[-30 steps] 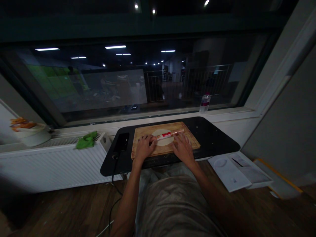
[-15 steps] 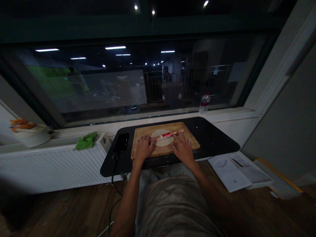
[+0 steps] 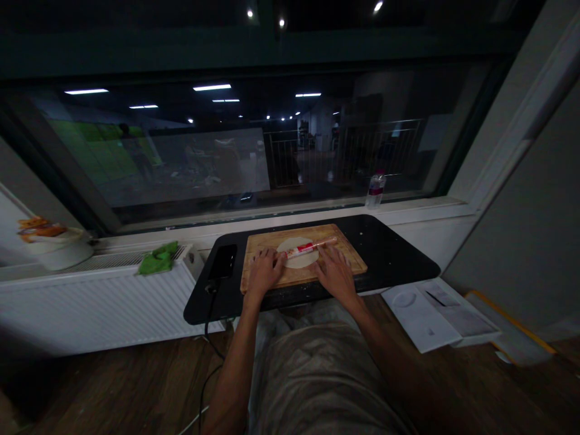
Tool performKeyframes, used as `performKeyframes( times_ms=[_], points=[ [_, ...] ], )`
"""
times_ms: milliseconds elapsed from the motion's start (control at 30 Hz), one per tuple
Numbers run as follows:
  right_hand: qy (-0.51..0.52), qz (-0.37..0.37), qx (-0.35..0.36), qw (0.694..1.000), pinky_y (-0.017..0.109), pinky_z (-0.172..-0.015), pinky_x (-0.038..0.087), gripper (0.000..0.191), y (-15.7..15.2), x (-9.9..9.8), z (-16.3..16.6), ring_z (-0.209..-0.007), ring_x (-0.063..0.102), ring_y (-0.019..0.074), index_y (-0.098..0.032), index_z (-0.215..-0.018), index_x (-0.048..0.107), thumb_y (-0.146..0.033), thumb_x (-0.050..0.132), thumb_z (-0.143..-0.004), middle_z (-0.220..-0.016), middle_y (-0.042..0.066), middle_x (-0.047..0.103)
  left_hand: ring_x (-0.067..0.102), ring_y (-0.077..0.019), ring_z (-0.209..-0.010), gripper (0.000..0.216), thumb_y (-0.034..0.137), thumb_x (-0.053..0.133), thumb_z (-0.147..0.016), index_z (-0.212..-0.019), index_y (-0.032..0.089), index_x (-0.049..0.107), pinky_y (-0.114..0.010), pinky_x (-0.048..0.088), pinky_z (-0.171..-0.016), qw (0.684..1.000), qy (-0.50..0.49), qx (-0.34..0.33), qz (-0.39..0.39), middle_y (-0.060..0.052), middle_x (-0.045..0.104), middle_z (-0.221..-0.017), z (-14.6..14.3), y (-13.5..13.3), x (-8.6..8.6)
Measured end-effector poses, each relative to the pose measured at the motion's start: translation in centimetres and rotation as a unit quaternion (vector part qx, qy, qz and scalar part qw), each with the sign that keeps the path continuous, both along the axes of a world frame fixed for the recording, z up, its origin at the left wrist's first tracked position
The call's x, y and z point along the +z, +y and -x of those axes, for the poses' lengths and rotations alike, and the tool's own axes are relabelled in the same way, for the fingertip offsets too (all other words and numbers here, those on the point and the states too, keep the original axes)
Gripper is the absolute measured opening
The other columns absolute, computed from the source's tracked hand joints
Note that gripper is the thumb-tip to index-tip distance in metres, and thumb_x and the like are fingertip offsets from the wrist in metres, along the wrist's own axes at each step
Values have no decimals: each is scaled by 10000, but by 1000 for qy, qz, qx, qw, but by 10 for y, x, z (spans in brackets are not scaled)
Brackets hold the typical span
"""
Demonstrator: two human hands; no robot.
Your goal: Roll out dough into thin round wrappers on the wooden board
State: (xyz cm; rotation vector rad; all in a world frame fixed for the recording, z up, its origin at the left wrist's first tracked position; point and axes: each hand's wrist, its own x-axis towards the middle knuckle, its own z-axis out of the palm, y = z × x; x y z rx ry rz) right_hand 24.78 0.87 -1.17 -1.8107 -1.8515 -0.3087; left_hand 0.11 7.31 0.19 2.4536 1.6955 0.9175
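A thin rolling pin with a red and white wrap (image 3: 307,248) lies across a flat round of pale dough (image 3: 298,253) on a wooden cutting board (image 3: 351,257). My left hand (image 3: 264,271) rests palm down over the pin's left end, fingers stretched forward. Over the pin's right part lies my right hand (image 3: 334,273), also flat with fingers spread. The board sits on a small black table (image 3: 389,251) in front of my lap.
A black phone (image 3: 223,261) lies on the table left of the board. A green cloth (image 3: 158,258) and a white bowl (image 3: 57,248) sit on the radiator at left. A water bottle (image 3: 376,189) stands on the windowsill. Papers (image 3: 435,313) lie on the floor at right.
Both hands and the rolling pin have shifted very slightly on the dough; otherwise the scene is the same.
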Motion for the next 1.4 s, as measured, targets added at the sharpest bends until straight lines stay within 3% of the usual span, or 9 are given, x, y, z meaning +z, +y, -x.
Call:
performKeyframes(
  times_ms=[333, 667, 1233, 1400],
  points=[
    [-5, 9, -9, 1000, 514, -1207, 441, 633, -1, 1, 1, -1532, 507, 380, -225, -1711, 528, -379, 569, -1098, -1765, 165, 497, 658, -321, -1218, 372, 533, 508, -1140, -1130, 224, 716, -471, 504, -1086, 1000, 2, -1, -2, -132, 773, -1260, 1, 1, -1],
    [-4, 8, 4, 1000, 522, -1216, 445, 595, -1, 2, 1, -1479, 558, 366, -206, -1673, 575, -364, 558, -1099, -1700, 173, 580, 670, -312, -1189, 352, 523, 526, -1136, -1083, 234, 720, -455, 515, -1057, 1000, 0, 2, -5, -126, 774, -1211, 0, 3, -3],
    [-4, 16, 0, 1000, 520, -1212, 448, 588, -3, 5, 1, -1487, 565, 367, -187, -1674, 574, -363, 550, -1114, -1717, 189, 555, 662, -309, -1174, 324, 501, 535, -1137, -1085, 233, 710, -452, 513, -1047, 1000, -4, 3, -3, -120, 772, -1207, 0, 1, -1],
    [-9, 16, 11, 1000, 498, -1206, 443, 505, -6, 9, 3, -1454, 581, 347, -243, -1609, 648, -340, 554, -1122, -1654, 153, 626, 663, -312, -1198, 335, 494, 515, -1149, -1088, 231, 713, -449, 502, -1061, 1000, -7, -2, 5, -117, 776, -1222, 0, -1, 2]
  ],
)
